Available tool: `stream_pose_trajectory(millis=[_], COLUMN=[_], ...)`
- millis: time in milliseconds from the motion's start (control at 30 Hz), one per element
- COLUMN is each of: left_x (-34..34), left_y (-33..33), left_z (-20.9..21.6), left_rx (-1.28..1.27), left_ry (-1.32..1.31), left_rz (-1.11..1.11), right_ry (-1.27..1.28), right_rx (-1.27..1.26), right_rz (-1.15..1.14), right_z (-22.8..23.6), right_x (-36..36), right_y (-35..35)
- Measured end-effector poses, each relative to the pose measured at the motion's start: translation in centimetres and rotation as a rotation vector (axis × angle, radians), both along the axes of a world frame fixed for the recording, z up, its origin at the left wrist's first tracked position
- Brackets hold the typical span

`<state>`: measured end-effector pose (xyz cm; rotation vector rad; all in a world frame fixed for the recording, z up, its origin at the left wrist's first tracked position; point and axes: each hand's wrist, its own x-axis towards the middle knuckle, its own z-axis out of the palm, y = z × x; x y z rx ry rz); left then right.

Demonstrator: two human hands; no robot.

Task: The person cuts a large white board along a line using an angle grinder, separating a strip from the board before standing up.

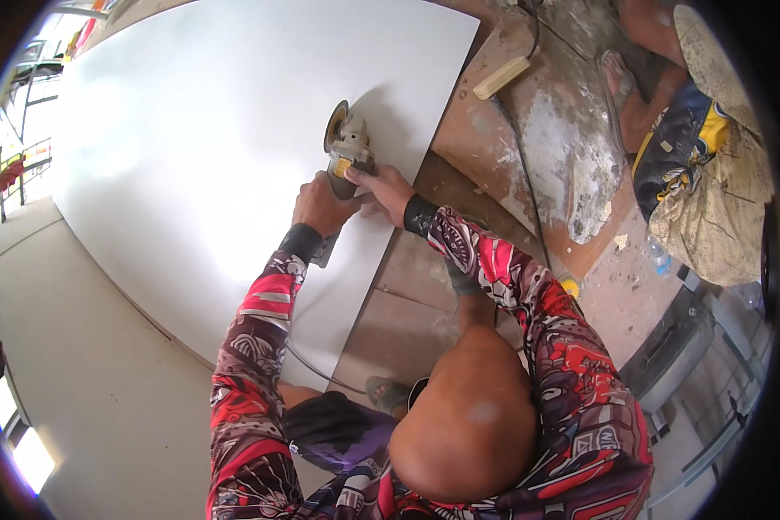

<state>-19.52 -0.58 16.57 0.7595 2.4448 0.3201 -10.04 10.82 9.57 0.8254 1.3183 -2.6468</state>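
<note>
Both of my hands are wrapped around an angle grinder (353, 137) above a large glossy white board (191, 113). My left hand (323, 206) closes around the rear of its body. Against the yellow-marked side near the head, my right hand (388, 191) grips with the thumb on top. The grinder's disc (335, 124) stands on edge at the far left of the tool, close to the board; whether it touches the surface I cannot tell. Past my left wrist shows the grinder's grey tail end (323, 252). A thin cord (325, 374) runs below the board's near edge.
Another person (702, 165) sits at the right in stained clothes. On the dusty floor lie a pale wooden block (501, 78), a black cable (522, 147), a small yellow disc (570, 288) and a plastic bottle (659, 258). My bent knee (468, 416) is close below the board.
</note>
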Motion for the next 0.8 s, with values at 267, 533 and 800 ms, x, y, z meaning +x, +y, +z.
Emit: stream_pose_trajectory(millis=[267, 533, 800], left_x=[-0.3, -1.1, -1.4], left_y=[0.3, 3.2, 5.0], left_z=[-0.3, 0.5, 1.5], left_rx=[0.021, -0.01, -0.033], left_ry=[-0.002, 0.019, 0.002], left_rz=[-0.003, -0.031, -0.019], right_ry=[-0.01, -0.013, -0.016], right_rx=[-0.05, 0.007, -0.02], right_rz=[0.026, -0.018, -0.028], right_z=[0.2, 0.1, 0.7], right_x=[-0.2, -0.9, -1.2], right_y=[0.5, 3.0, 4.3])
